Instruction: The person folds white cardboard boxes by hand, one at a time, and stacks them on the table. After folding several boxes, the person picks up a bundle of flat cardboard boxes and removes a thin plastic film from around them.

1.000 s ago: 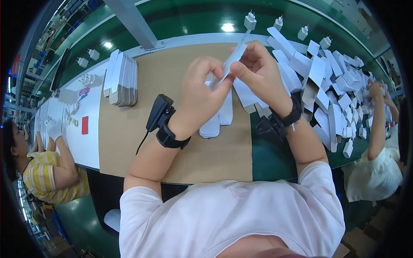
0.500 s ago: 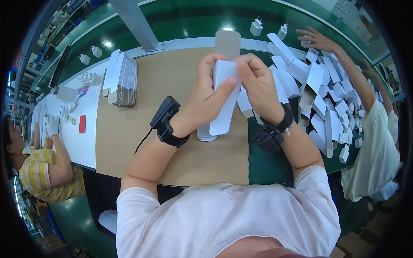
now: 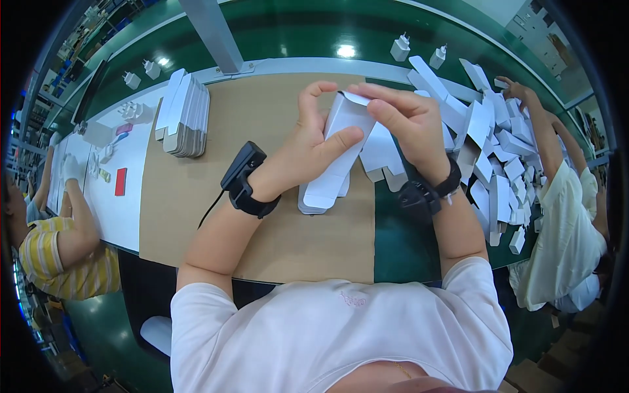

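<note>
A slim white carton (image 3: 333,171) is held slantwise in front of me, above the brown cardboard sheet. Around its left side my left hand (image 3: 304,145) is closed, thumb across the front face. My right hand (image 3: 411,124) is at the carton's upper end, thumb and fingers on the folded-over end flap. Beneath the carton, the ends of a few flat white cartons (image 3: 312,210) show on the sheet; the carton covers most of them. Just right of it lies another white carton blank (image 3: 381,157), partly under my right hand.
Flattened cartons (image 3: 185,118) stand stacked at left on the cardboard sheet (image 3: 262,249). A heap of folded white boxes (image 3: 501,150) fills the right, where a co-worker's hand (image 3: 517,90) reaches in. White plug adapters (image 3: 400,48) stand beyond the rail. Another person (image 3: 69,255) works at left.
The raised end flap has been folded down onto the carton's upper end, and my right hand has moved over it. The co-worker's hand at right has lowered to the heap.
</note>
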`<state>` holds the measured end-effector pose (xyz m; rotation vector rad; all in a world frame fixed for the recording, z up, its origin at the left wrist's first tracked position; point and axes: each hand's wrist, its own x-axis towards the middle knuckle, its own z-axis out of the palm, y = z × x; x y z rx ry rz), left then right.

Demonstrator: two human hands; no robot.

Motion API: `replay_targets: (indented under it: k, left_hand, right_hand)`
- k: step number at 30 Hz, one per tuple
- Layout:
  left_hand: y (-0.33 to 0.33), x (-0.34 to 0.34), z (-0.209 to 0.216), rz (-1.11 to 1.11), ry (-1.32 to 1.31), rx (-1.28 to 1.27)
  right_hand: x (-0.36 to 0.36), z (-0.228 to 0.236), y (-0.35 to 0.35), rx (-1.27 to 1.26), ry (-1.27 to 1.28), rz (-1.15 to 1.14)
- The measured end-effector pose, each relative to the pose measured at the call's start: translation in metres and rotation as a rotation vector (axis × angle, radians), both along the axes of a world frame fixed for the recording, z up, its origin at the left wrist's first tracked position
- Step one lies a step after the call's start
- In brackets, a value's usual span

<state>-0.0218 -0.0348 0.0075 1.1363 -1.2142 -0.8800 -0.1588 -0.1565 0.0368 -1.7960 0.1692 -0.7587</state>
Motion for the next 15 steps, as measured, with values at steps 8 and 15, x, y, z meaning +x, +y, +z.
replay_targets:
  k: [8, 15]
  left_hand:
    - [0.002, -0.002, 0.007, 0.03, -0.101, 0.034]
    - [0.0, -0.004, 0.001, 0.048, -0.122, 0.029]
  right_hand:
    - [-0.002, 0.003, -0.006, 0.176, 0.051, 0.05]
    - [0.0, -0.005, -0.002, 0.05, 0.115, 0.05]
